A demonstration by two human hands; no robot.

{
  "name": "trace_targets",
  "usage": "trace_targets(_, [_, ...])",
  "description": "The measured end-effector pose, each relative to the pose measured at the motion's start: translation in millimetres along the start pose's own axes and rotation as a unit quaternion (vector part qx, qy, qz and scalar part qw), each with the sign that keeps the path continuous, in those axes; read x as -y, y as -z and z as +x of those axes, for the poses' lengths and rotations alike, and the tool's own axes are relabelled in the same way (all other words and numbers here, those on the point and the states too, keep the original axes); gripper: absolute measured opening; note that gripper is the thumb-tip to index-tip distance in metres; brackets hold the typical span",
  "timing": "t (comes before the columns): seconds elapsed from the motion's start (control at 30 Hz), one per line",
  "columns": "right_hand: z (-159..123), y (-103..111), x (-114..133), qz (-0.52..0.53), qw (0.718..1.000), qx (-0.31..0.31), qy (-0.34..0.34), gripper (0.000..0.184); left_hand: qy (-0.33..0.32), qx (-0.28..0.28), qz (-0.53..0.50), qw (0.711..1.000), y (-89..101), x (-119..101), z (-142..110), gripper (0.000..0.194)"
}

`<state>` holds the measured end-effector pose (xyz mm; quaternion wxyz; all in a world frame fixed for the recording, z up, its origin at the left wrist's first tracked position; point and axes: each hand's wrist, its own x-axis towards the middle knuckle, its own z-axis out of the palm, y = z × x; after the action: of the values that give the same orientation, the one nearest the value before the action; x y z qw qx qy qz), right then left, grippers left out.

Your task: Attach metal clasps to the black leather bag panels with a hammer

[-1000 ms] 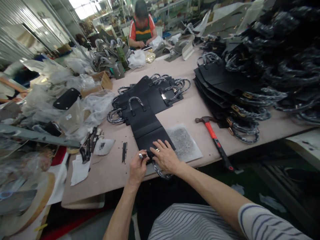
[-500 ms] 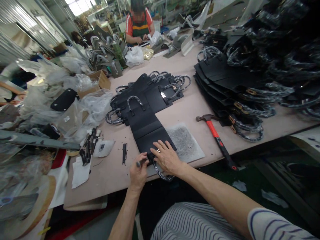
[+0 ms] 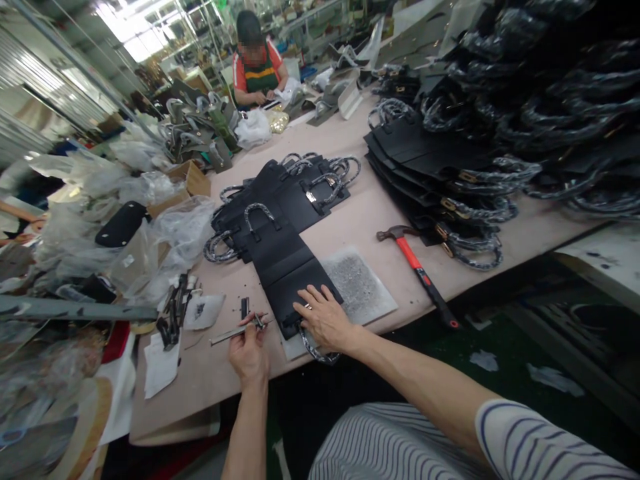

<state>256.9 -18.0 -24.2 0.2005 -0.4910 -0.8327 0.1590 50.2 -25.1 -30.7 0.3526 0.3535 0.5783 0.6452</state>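
Note:
My left hand point(image 3: 250, 357) is closed on a slim metal rod-like tool point(image 3: 226, 335), just left of a black bag panel point(image 3: 285, 257). Its exact kind is not clear. Small dark bits lie near the fingertips. On the lower end of that panel my right hand point(image 3: 325, 320) rests with fingers spread, a ring on one of them. From beneath the hand a plastic-wrapped bag handle point(image 3: 320, 355) curves out at the table's edge. A white scuffed slab point(image 3: 377, 300) lies partly under the panel.
A claw hammer point(image 3: 413, 260) with red and black handle lies at the right. Stacked black bag panels point(image 3: 400, 153) stand behind it. Other panels point(image 3: 320, 193) lie ahead. Plastic bags point(image 3: 185, 220) and dark tools point(image 3: 173, 313) crowd the left. A co-worker point(image 3: 257, 73) sits across the table.
My left hand has moved left, away from the panel's lower edge, with the metal tool in it. My right hand stays on the panel. The whole view has shifted slightly.

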Motion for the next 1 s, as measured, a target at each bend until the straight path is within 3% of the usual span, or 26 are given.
trace_targets(0.1, [-4.3, 8.4, -11.3, 0.085, 0.996, -0.018, 0.008, 0.051, 0.001, 0.049, 0.002, 0.999, -3.9, -4.1, -3.3, 0.027])
trace_targets(0.2, [-14.9, 20.7, -38.6, 0.149, 0.985, -0.085, -0.022, 0.053, -0.027, 0.097, 0.019, 0.995, -22.4, -6.7, -16.8, 0.024])
trace_targets(0.27, [-23.2, 27.5, -61.0, 0.140, 0.982, -0.120, -0.047, 0.049, -0.033, 0.120, 0.020, 0.992, -41.7, -7.2, -24.5, 0.023])
trace_targets(0.37, [-33.2, 32.2, -86.4, 0.103, 0.988, -0.113, -0.038, 0.041, -0.022, 0.163, 0.026, 0.986, -70.8, -7.4, -29.8, 0.021])
trace_targets(0.5, [-39.2, 31.5, -93.3, 0.078, 0.992, -0.101, -0.021, 0.036, -0.043, 0.212, 0.074, 0.974, -94.9, -6.0, -31.0, 0.016])
trace_targets(0.7, [-42.8, 35.2, -90.5, 0.100, 0.990, -0.104, 0.008, 0.019, -0.038, 0.217, 0.097, 0.971, -99.0, 2.5, -30.0, 0.016])
trace_targets(1.0, [-42.1, 43.7, -89.7, 0.092, 0.995, -0.040, 0.018, 0.030, -0.018, 0.214, 0.083, 0.973, -98.3, 2.4, -29.2, 0.016])
